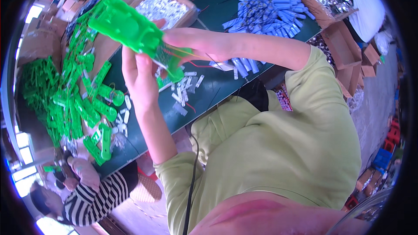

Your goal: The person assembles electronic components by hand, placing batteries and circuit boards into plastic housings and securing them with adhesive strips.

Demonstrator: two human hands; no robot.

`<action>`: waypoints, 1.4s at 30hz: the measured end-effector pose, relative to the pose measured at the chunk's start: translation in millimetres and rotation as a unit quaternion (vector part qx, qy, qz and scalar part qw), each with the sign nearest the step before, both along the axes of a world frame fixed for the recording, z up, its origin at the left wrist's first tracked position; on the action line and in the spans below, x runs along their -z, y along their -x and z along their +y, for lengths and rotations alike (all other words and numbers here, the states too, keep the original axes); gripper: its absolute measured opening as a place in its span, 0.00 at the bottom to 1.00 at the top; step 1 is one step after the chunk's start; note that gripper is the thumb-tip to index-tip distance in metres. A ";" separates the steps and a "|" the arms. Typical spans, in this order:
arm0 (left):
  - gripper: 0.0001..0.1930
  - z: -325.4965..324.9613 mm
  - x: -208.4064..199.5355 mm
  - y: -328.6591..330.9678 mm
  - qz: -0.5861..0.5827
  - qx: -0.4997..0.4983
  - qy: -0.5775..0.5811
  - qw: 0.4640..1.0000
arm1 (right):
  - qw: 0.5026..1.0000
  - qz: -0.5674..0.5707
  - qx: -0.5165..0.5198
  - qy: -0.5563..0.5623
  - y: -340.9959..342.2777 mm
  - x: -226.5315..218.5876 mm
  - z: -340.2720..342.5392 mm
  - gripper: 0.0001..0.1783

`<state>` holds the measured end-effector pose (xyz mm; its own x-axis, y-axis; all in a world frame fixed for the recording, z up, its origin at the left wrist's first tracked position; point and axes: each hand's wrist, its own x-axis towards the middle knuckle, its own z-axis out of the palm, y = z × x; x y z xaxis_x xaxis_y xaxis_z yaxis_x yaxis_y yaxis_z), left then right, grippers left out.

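Head view — green casing [124, 22] is gripped by left hand [144, 80] and right hand [196, 43] — long axis slanted forward-left from the right hand

Free tabletop [216, 8] lies between box [189, 16] and blue cylinders [261, 15].

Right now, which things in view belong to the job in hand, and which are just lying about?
Likely the job:
green casing, in left hand and right hand
heaped green parts
small white pieces
blue cylinders

Probably just lying about:
open cardboard box at right
crumpled clear plastic below it
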<state>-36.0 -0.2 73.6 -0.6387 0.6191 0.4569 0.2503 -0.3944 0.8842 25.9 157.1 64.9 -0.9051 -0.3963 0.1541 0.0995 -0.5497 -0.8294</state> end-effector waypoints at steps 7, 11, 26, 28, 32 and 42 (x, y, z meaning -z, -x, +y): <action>0.30 -7.7 -11.2 4.3 -0.023 -0.091 -0.070 0.993 | 0.987 0.024 -0.030 -0.154 -52.2 21.8 2.1 0.21; 0.22 -21.0 -5.7 7.8 0.086 -0.219 0.026 0.972 | 0.969 0.047 0.200 -0.136 -73.1 -12.7 12.7 0.20; 0.23 0.9 41.7 -50.8 -0.010 -0.145 0.083 0.986 | 0.965 0.046 0.039 -0.253 -26.0 -20.3 44.2 0.17; 0.20 3.3 49.6 -53.2 -0.007 -0.150 0.091 0.984 | 0.986 -0.006 0.023 -0.164 -17.0 -8.5 49.4 0.17; 0.17 -1.6 67.8 -54.3 0.008 -0.138 0.171 0.975 | 0.997 -0.064 -0.035 -0.035 -1.1 26.9 72.5 0.16; 0.28 -4.3 65.4 -63.8 -0.199 0.043 0.158 0.966 | 0.975 0.014 0.212 -0.067 -34.8 51.4 38.6 0.29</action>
<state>27.8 -4.5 8.2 -0.6654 0.7456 -0.0346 -0.1550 -0.0927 0.9836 60.7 195.7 13.5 -0.9881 -0.0052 0.1538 -0.1372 -0.4228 -0.8958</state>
